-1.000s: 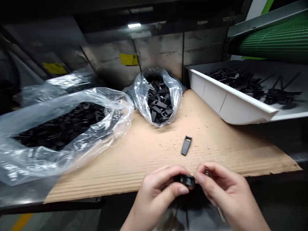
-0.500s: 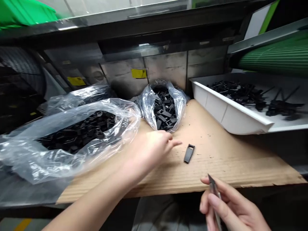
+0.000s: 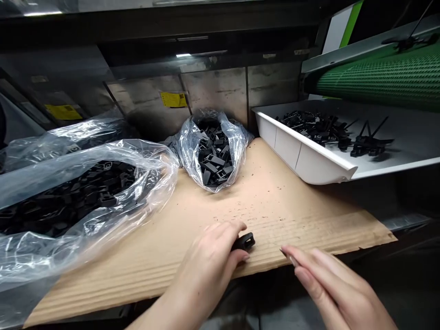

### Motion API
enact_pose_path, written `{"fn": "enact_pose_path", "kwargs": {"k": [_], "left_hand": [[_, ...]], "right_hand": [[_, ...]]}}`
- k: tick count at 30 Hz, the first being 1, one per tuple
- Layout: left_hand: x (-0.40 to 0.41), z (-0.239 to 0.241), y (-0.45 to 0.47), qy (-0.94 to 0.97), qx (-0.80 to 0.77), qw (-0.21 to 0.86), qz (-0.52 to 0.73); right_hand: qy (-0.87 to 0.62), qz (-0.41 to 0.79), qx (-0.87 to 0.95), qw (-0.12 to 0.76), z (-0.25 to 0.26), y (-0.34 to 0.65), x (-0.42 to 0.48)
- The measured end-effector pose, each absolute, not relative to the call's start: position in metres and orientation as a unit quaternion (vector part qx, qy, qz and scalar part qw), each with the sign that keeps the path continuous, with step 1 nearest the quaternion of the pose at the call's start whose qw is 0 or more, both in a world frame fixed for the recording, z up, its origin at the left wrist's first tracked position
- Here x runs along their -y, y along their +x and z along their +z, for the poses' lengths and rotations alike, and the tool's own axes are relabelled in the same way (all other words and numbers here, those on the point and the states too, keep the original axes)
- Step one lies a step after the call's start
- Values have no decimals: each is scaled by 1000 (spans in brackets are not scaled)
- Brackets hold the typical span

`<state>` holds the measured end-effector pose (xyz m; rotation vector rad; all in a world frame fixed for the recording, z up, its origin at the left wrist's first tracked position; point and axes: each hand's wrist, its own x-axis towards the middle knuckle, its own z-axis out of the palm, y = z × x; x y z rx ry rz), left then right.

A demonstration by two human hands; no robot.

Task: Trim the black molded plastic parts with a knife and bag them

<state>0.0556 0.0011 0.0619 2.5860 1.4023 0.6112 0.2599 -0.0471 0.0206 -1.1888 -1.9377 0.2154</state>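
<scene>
My left hand is closed around a small black plastic part, thumb on the near side and fingers on the far side. One end with a rectangular opening sticks out to the right, just above the cardboard near its front edge. To the right, my right hand grips a slim metal craft knife. Its dark tip points left towards the part, with a gap between them. Most of the knife is hidden by the fingers.
Cardboard covers the work surface. A clear bag of black parts stands at the back, and a larger open bag lies left. A white tray with black mouldings sits right, below a green conveyor belt.
My left hand has come back towards me and picked up the black part that lay on the cardboard. My right hand has turned, its knife now pointing left. The view has shifted right.
</scene>
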Motion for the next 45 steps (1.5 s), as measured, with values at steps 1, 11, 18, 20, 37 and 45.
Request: {"fn": "enact_pose_path", "kwargs": {"k": [1, 11, 18, 20, 37, 45], "left_hand": [[2, 56, 54, 843, -474, 88, 239], [16, 26, 61, 792, -473, 53, 382], [17, 25, 60, 796, -471, 41, 378], [18, 26, 60, 797, -475, 42, 370], [16, 31, 65, 793, -483, 14, 370], [18, 28, 66, 789, -478, 9, 387]], "right_hand": [[-476, 56, 791, 380, 24, 259, 41], [-519, -2, 811, 271, 31, 226, 21], [-512, 16, 820, 254, 36, 226, 20], [-516, 23, 823, 238, 39, 226, 19], [-621, -23, 762, 182, 51, 223, 1], [-593, 40, 773, 224, 54, 237, -4]]}}
